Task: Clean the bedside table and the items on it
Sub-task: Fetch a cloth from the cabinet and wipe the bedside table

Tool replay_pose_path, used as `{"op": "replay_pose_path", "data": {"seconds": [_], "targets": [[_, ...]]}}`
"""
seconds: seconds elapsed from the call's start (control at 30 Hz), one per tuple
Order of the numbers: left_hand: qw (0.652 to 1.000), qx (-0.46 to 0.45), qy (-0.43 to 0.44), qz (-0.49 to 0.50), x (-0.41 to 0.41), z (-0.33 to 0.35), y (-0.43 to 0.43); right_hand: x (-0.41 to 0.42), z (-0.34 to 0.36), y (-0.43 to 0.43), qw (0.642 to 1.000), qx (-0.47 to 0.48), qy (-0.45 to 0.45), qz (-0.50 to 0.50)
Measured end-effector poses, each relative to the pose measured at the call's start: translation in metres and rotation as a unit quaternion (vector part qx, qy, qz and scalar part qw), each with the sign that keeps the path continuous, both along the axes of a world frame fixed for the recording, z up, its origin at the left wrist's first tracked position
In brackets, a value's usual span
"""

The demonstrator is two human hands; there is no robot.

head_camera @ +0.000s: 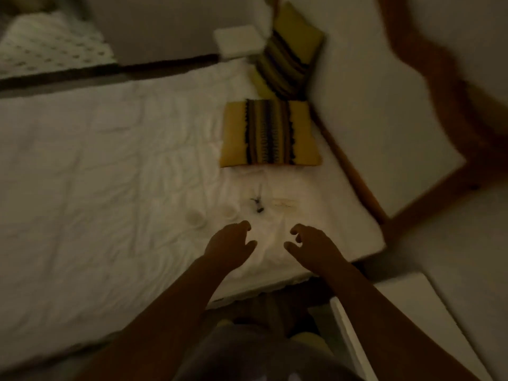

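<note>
At near right, beside the bed's near corner, a white bedside table (406,288) is showing only a flat top and a pale edge; the frame is dim and blurred. Left of it, both hands are reaching out over the white bed cover (110,174). The left hand (229,244) and right hand (313,242) are hovering side by side and apart, fingers half-curled, thumbs spread away from them, gripping nothing. Contact with the cover: cannot tell. Just beyond the fingertips a small dark item (257,205) is lying on the cover, kind unreadable. Farther on, a yellow striped cushion (270,133) is lying flat, and a second cushion (288,50) is leaning behind it. A wooden bed frame (354,171) is running along the right.
</note>
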State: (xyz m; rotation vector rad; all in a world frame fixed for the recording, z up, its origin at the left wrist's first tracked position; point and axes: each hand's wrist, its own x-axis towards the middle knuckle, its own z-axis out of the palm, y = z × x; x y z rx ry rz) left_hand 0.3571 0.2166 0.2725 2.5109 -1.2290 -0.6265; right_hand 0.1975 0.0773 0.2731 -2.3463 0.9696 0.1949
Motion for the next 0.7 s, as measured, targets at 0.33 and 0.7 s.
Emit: {"op": "replay_pose_path", "data": {"seconds": [0.33,0.7], "targets": [[0.923,0.043,0.003,0.382,0.048,0.024,0.237,0.207,0.019,0.159,0.907,-0.022,-0.009,0.421],[0.757,0.097,-0.03,0.646,-0.008,0.075,0.462,0.275,0.051,0.443,0.706,-0.034,-0.034,0.707]]}}
